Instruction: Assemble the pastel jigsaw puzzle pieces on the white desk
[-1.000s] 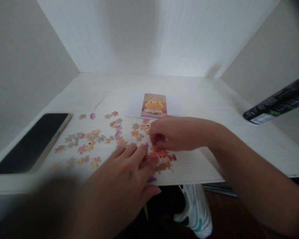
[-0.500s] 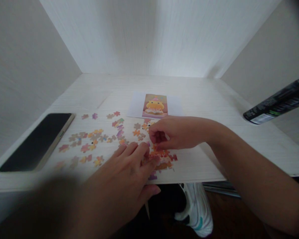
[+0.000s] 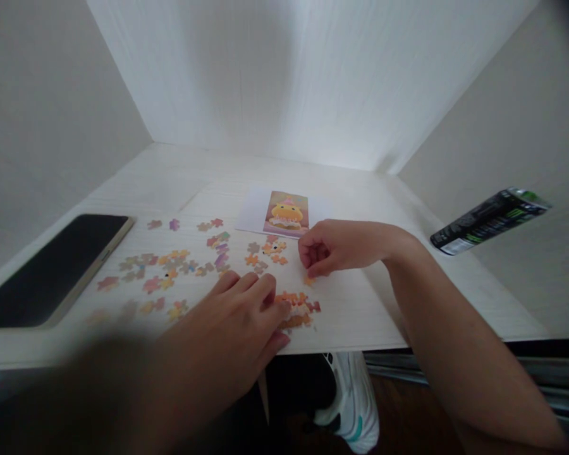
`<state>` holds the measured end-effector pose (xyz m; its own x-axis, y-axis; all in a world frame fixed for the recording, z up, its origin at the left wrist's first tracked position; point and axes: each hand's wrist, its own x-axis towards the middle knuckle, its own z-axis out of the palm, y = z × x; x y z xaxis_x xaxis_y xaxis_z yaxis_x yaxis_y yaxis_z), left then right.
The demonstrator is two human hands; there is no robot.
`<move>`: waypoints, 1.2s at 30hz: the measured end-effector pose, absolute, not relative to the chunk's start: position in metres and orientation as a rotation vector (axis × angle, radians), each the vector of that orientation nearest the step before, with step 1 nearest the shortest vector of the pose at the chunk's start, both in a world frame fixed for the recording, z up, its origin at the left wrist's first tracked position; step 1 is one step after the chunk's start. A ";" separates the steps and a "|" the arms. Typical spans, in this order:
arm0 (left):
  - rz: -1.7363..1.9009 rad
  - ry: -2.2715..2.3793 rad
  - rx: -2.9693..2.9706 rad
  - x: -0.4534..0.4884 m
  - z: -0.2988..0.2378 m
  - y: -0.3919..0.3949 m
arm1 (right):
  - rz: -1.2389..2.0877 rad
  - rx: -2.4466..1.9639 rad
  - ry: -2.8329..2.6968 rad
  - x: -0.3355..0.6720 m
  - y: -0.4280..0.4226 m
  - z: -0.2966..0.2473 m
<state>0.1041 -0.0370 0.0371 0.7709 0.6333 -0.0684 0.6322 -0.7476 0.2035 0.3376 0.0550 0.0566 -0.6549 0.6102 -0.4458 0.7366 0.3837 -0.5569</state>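
My right hand [image 3: 326, 249] is closed in a pinch, its fingertips on a small yellow-orange puzzle piece [image 3: 309, 280] just above the table. Below that piece lies a joined section of puzzle [image 3: 299, 309] in orange, white and brown, near the table's front edge. My left hand [image 3: 239, 319] rests palm down with bent fingers, thumb apart, its index finger on the section's left side. Part of the section is hidden under it. A few orange and yellow pieces [image 3: 274, 248] sit between the hands and a picture card [image 3: 287, 213] of a yellow character with a cake.
Loose puzzle pieces [image 3: 171, 259] spread over the left of the white table [image 3: 360, 303]. A dark phone [image 3: 52, 272] lies at far left. On the right stands a black can [image 3: 486, 221]. White walls enclose the back and sides.
My right hand has moved right and away from the joined section, and the yellow-orange piece now shows at its fingertips. My left hand stays on the section. The view has shifted slightly.
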 end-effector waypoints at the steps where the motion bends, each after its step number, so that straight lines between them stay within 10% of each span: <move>1: 0.031 0.984 2.757 0.103 0.038 -0.034 | -1.070 1.244 2.487 0.339 0.056 0.057; 13: 0.484 1.422 2.762 0.025 0.067 0.017 | -0.606 1.299 2.888 0.309 0.051 0.040; 36: 0.016 1.157 2.706 0.067 0.057 -0.017 | -1.173 1.011 2.670 0.312 0.045 0.050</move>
